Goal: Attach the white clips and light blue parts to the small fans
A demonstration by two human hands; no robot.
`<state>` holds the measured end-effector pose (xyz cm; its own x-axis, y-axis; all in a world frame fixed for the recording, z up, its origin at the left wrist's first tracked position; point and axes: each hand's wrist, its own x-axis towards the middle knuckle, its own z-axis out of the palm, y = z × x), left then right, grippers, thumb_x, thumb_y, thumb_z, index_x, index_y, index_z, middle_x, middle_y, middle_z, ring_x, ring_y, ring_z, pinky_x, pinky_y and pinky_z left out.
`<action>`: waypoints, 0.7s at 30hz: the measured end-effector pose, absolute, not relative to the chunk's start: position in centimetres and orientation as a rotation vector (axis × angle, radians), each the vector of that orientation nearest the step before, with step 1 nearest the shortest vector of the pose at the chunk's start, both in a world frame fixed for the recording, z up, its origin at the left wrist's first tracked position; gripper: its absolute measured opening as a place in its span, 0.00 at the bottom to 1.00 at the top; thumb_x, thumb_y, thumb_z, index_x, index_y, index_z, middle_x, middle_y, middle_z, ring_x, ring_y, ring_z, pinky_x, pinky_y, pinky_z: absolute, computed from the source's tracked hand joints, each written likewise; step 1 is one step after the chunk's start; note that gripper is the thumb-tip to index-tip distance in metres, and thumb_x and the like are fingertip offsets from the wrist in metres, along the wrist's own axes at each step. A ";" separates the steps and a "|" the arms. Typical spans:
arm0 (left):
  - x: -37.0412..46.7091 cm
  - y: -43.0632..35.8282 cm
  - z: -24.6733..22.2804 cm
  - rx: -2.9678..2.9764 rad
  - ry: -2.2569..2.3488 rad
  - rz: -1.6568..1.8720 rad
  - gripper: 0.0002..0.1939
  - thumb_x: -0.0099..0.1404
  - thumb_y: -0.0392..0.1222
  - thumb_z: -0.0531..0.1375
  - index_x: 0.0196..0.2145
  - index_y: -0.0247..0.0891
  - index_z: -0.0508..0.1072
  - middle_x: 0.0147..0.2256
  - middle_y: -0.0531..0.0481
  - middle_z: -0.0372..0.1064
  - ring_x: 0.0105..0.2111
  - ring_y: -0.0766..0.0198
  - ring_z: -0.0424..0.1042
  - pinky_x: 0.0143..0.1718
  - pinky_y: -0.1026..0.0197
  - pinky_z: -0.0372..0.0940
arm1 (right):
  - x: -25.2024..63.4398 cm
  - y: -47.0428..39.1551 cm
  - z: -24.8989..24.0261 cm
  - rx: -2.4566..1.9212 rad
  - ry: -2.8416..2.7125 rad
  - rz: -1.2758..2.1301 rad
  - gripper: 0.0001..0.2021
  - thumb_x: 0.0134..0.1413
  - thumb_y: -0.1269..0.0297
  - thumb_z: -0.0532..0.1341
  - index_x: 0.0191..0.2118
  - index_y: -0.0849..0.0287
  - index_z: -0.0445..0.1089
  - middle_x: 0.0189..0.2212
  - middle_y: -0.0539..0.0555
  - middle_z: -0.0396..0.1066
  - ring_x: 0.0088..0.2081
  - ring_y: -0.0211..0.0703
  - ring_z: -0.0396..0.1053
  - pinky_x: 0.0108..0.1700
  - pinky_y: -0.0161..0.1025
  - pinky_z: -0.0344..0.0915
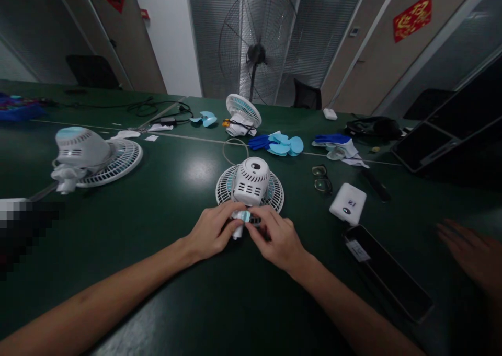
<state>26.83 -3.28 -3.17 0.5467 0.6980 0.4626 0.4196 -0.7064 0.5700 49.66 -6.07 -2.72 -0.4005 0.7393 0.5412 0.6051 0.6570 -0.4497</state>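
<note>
A small white fan [253,177] lies grille-down on the green table, its motor housing facing up. My left hand [212,231] pinches the white neck joint [237,215] at the near side of the housing. A short white stem [237,233] sticks out below the fingers. From the right, my right hand [277,237] closes its thumb and fingers on a small light-blue knob [246,216] at that joint. Fingertips partly cover the knob, so I cannot tell whether it is seated in the joint.
Another fan [84,152] lies at left, and a third [242,116] at the back. Light-blue blades [286,144], gloves [337,144], glasses [322,179], a white box [348,203] and a black phone-like device [388,272] lie about. Another person's hand [468,249] rests at right.
</note>
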 end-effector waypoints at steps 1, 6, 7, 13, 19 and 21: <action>26.8 -3.2 -3.3 2.396 0.915 0.975 0.16 0.78 0.45 0.53 0.59 0.40 0.67 0.49 0.43 0.76 0.46 0.56 0.77 0.48 0.51 0.74 | 49.8 -6.0 -2.7 -1.027 -2.160 0.212 0.14 0.74 0.60 0.57 0.57 0.59 0.69 0.47 0.59 0.77 0.36 0.41 0.76 0.39 0.39 0.71; 26.8 -3.3 -3.3 2.421 0.931 0.939 0.16 0.78 0.45 0.52 0.59 0.40 0.68 0.49 0.43 0.76 0.46 0.56 0.77 0.48 0.52 0.74 | 48.9 -6.0 -2.5 -1.101 -2.045 0.342 0.12 0.75 0.56 0.56 0.45 0.57 0.73 0.36 0.54 0.78 0.36 0.42 0.76 0.37 0.38 0.68; 26.8 -3.3 -3.2 2.426 0.929 0.924 0.16 0.78 0.45 0.52 0.59 0.40 0.68 0.49 0.43 0.76 0.45 0.56 0.77 0.47 0.52 0.74 | 48.6 -6.0 -2.5 -1.136 -1.982 0.434 0.14 0.75 0.55 0.56 0.40 0.57 0.72 0.31 0.52 0.76 0.32 0.41 0.75 0.35 0.37 0.67; 27.0 -3.5 -2.9 2.428 0.937 0.902 0.15 0.79 0.45 0.52 0.58 0.42 0.68 0.48 0.45 0.76 0.45 0.57 0.77 0.46 0.53 0.73 | 48.1 -6.1 -2.7 -1.179 -1.887 0.596 0.16 0.75 0.56 0.53 0.34 0.56 0.68 0.26 0.49 0.72 0.27 0.38 0.72 0.32 0.36 0.66; 26.9 -3.4 -3.1 2.391 0.943 0.983 0.14 0.78 0.45 0.52 0.57 0.39 0.68 0.46 0.44 0.76 0.43 0.57 0.78 0.45 0.53 0.74 | 49.5 -6.0 -3.3 -0.989 -2.183 0.177 0.12 0.74 0.62 0.56 0.57 0.57 0.68 0.46 0.57 0.78 0.44 0.43 0.79 0.38 0.38 0.71; 26.9 -3.4 -3.1 2.406 0.921 0.983 0.14 0.78 0.44 0.52 0.57 0.39 0.68 0.47 0.44 0.76 0.44 0.56 0.78 0.45 0.52 0.74 | 49.6 -5.9 -3.3 -0.941 -2.205 0.087 0.09 0.75 0.66 0.55 0.54 0.56 0.70 0.45 0.55 0.79 0.45 0.42 0.79 0.37 0.37 0.70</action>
<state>26.91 -3.41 -3.13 0.5399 0.6953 0.4744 0.4281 -0.7121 0.5564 49.55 -5.95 -3.33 -0.4694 0.6506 0.5969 0.6015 0.7305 -0.3233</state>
